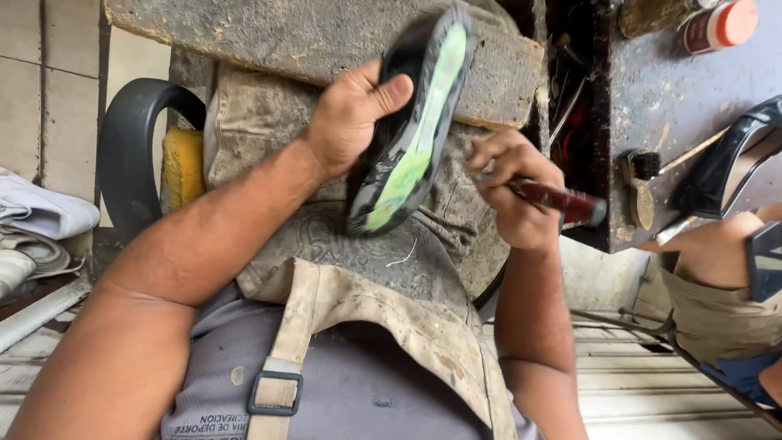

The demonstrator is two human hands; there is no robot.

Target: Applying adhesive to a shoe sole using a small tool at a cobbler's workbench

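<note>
My left hand (352, 114) grips a black shoe (414, 122) with a green sole, holding it on edge over my lap with the sole facing right. My right hand (515, 191) is closed around a tool with a dark red handle (566, 202); its working end is hidden behind my fingers, right beside the shoe's sole. Both rest over a worn, dirty canvas apron (342, 244) that covers my knees.
A thick wooden board (309, 33) lies across the top. To the right stands a dark workbench (676, 90) with a brush (643, 183), a black high-heeled shoe (729, 163) and an orange-capped bottle (721, 24). A black chair arm (130, 147) and white shoes (37, 216) sit left.
</note>
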